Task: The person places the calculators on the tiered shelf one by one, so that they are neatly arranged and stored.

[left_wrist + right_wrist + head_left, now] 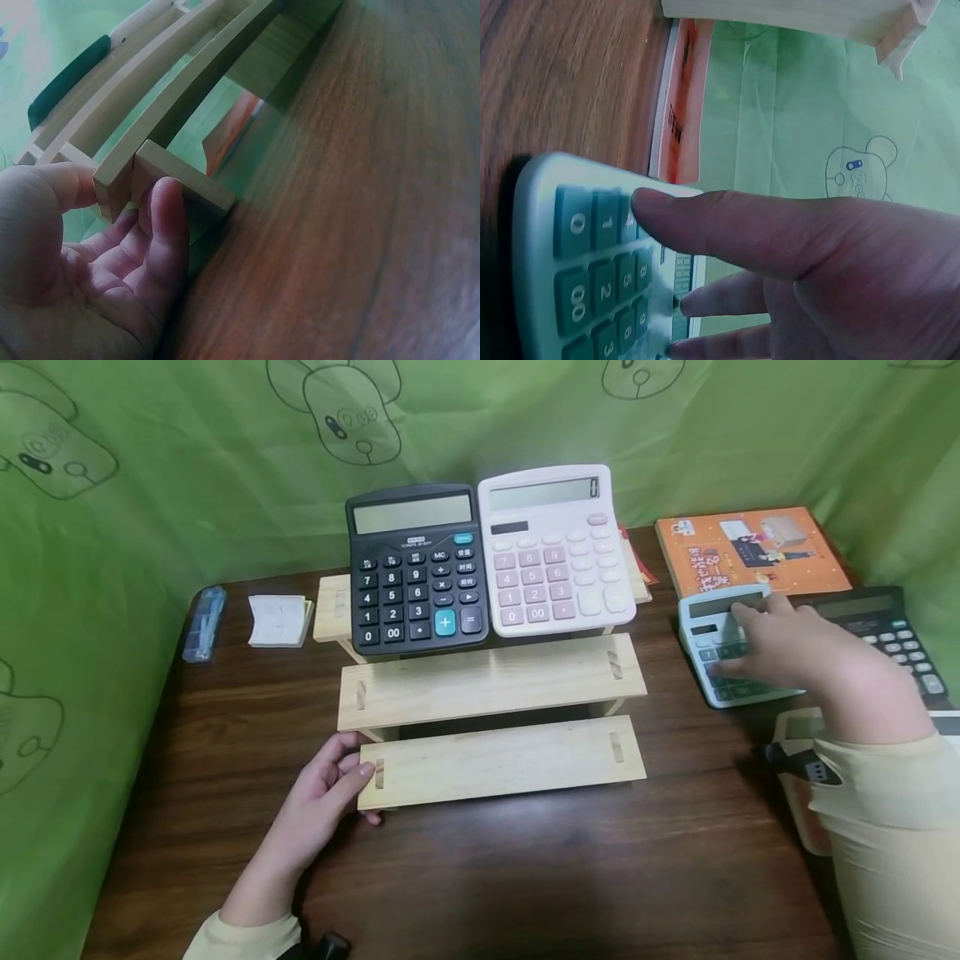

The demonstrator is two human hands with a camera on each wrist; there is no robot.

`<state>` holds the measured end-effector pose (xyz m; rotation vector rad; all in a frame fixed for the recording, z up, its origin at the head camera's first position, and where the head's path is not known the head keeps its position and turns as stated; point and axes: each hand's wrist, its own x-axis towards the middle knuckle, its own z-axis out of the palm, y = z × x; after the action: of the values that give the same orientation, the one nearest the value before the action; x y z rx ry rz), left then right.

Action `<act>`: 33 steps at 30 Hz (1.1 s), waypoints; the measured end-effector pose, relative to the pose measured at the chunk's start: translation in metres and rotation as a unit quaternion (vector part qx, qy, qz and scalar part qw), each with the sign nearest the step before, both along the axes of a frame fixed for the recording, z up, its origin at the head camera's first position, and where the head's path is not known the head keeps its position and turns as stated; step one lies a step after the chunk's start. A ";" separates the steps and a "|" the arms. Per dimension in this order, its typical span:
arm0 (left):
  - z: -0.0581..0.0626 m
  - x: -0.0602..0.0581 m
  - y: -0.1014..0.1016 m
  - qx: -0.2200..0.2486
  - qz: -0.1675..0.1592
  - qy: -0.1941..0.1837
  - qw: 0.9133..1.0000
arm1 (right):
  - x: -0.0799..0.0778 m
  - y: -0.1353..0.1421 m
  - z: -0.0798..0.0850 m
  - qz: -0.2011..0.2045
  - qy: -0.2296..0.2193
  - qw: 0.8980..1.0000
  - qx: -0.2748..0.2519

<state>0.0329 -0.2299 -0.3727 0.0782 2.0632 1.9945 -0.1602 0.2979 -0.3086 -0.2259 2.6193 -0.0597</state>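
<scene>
My left hand holds the left end of the lowest step of a three-step wooden stand. In the left wrist view its thumb lies on the board's edge, with fingers against the support beneath. My right hand is over a light blue calculator on the table. From the right wrist, the thumb stretches over the teal keys and straight fingers reach the display. A black calculator and a white-and-pink calculator lean side by side on the top step.
Beyond the light blue calculator lies an orange box or book. Another black calculator and a pale-framed one lie around my right sleeve. At left are a white paper pad and a blue translucent case. Green curtain encloses the table.
</scene>
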 end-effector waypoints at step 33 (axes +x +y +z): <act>-0.002 0.001 -0.001 0.002 -0.001 0.003 1.000 | 0.009 -0.059 -0.022 0.001 0.054 0.998 -0.030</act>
<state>0.0334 -0.2314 -0.3750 0.0882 2.0628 1.9985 -0.1513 0.2386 -0.3305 -0.2600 2.7267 -0.1288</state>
